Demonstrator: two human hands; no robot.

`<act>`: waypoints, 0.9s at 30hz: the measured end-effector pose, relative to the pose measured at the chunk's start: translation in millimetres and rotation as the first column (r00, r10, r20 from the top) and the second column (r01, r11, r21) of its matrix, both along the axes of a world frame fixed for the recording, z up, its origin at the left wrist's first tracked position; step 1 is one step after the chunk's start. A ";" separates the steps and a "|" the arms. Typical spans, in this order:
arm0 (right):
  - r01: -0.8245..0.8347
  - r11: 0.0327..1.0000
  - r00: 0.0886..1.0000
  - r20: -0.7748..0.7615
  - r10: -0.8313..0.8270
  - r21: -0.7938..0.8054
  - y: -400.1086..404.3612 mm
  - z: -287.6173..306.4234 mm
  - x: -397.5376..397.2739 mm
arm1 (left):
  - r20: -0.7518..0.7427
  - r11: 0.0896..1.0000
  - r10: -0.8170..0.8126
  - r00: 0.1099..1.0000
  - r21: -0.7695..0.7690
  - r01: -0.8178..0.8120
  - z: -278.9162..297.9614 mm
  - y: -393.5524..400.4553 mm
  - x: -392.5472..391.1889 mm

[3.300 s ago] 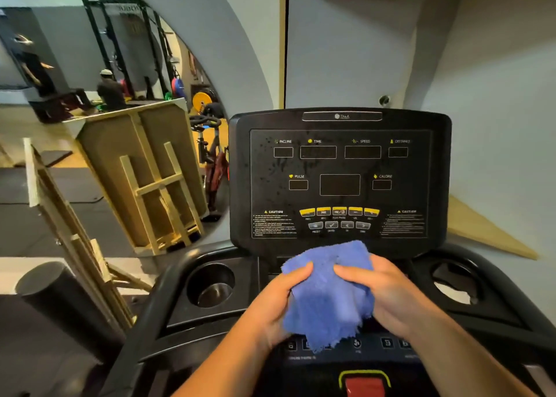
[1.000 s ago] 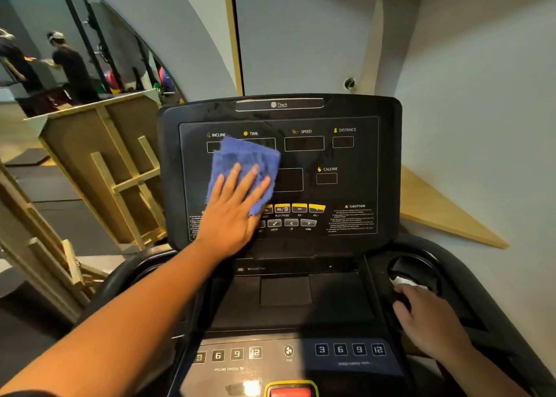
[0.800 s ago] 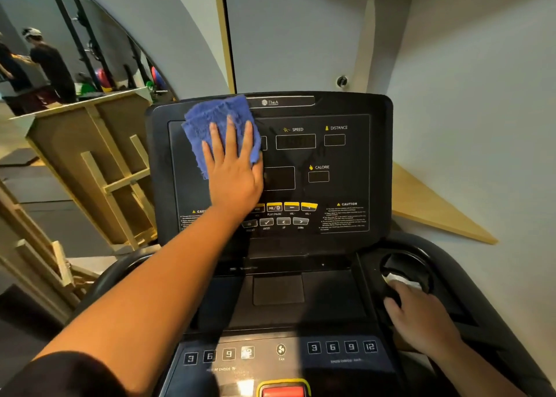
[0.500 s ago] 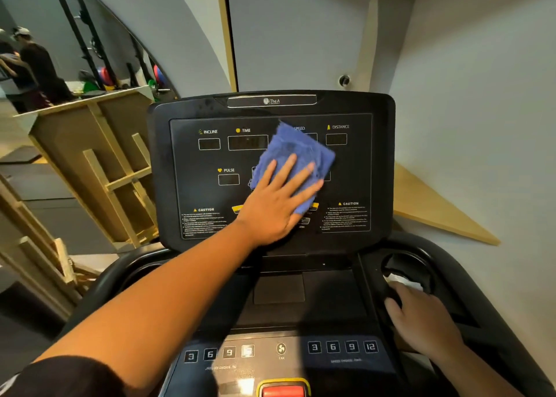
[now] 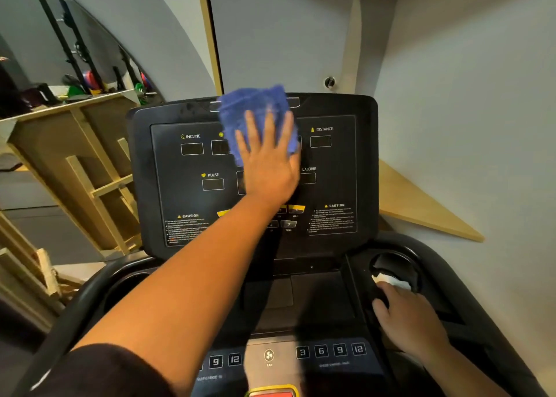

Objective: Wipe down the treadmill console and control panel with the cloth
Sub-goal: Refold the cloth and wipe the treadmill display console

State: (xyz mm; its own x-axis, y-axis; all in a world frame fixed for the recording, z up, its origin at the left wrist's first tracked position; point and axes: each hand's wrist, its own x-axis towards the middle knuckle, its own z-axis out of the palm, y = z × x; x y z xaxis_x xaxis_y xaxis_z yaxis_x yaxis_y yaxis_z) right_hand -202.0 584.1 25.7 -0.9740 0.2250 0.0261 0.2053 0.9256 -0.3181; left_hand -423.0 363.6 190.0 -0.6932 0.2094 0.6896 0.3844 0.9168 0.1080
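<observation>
Fingers point(image 5: 272, 126) of left hand point(image 5: 267, 162) are spread flat, pinning blue cloth point(image 5: 255, 110) against upper centre of treadmill console point(image 5: 340, 180); cloth overlaps top edge and is motion-blurred, so exact outline can't be fixed. TIME and SPEED readouts are covered. Right hand point(image 5: 409, 321) is rested at right cup holder point(image 5: 397, 264), fingers loosely curled, touching something white point(image 5: 391, 280), probably tissue. Lower control panel point(image 5: 331, 351) is uncovered.

dim warm indoor light | cloth point(image 5: 255, 116) motion-blurred | wide-angle edge distortion
</observation>
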 end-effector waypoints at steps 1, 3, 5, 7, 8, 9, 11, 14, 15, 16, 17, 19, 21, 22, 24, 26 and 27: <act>0.002 1.000 1.000 -0.002 -0.002 -0.001 -0.2 0.8 0.3 | -0.011 0.994 -0.057 0.998 -0.090 0.056 -2.9 11.1 3.2; -0.006 1.000 1.000 -0.010 0.006 0.003 0.2 1.1 0.5 | -0.004 0.945 -0.202 0.979 -0.264 0.194 -12.8 23.0 11.7; -0.007 1.000 1.000 -0.006 0.007 0.012 0.3 0.5 0.9 | 0.036 0.850 -0.342 0.939 -0.415 0.325 -24.9 15.8 17.6; -0.003 1.000 1.000 -0.012 0.003 0.021 -0.6 0.0 1.1 | 0.072 0.733 -0.457 0.886 -0.535 0.421 -35.3 -6.5 19.8; -0.001 1.000 1.000 -0.019 0.002 0.020 -0.6 -0.6 0.6 | 0.087 0.688 -0.489 0.868 -0.573 0.446 -39.2 -20.1 19.9; 0.001 1.000 1.000 -0.020 0.000 0.017 -0.8 -0.4 0.2 | 0.100 0.667 -0.501 0.860 -0.589 0.457 -43.0 -34.4 19.5; 0.003 1.000 1.000 -0.012 -0.003 0.009 -0.5 0.4 -0.7 | 0.094 0.701 -0.471 0.877 -0.564 0.437 -48.1 -63.4 19.4; -0.004 1.000 1.000 -0.015 0.004 0.010 0.4 -1.0 -0.7 | 0.017 0.857 -0.306 0.952 -0.430 0.283 -45.2 -98.7 14.6; -0.010 1.000 1.000 -0.026 0.011 0.014 0.1 -1.2 -0.2 | 0.003 0.907 -0.235 0.972 -0.358 0.220 -39.8 -104.2 11.6; -0.014 1.000 0.999 -0.035 0.015 0.011 -0.5 -0.9 0.3 | -0.001 0.945 -0.170 0.985 -0.285 0.162 -32.0 -104.4 8.2; -0.014 1.000 0.999 -0.041 0.014 0.008 -1.1 -0.4 0.7 | 0.004 0.970 -0.113 0.994 -0.218 0.111 -23.1 -99.4 4.2; -0.005 1.000 0.999 -0.051 0.005 0.002 -2.6 2.5 2.0 | 0.008 0.996 -0.024 1.000 -0.090 0.024 -4.6 -76.3 -2.8; 0.000 1.000 0.998 -0.063 0.000 0.001 -3.3 4.1 2.5 | -0.001 1.000 0.027 1.000 0.006 -0.027 8.9 -43.1 -6.9; 0.000 1.000 0.998 -0.064 0.000 -0.002 -3.4 4.3 3.0 | 0.000 0.999 0.028 1.000 0.016 -0.028 11.6 -25.3 -8.0; 0.000 1.000 0.999 -0.051 0.000 -0.004 -3.4 4.1 3.6 | -0.007 0.998 -0.027 1.000 -0.050 0.027 9.0 10.9 -5.0; 0.000 1.000 0.999 -0.038 0.000 -0.001 -2.3 2.8 3.3 | -0.010 0.975 -0.143 0.990 -0.171 0.139 -2.5 41.3 4.9; -0.003 1.000 0.999 -0.039 0.003 0.003 -2.0 2.4 2.9 | 0.003 0.951 -0.204 0.979 -0.235 0.199 -10.3 51.0 10.7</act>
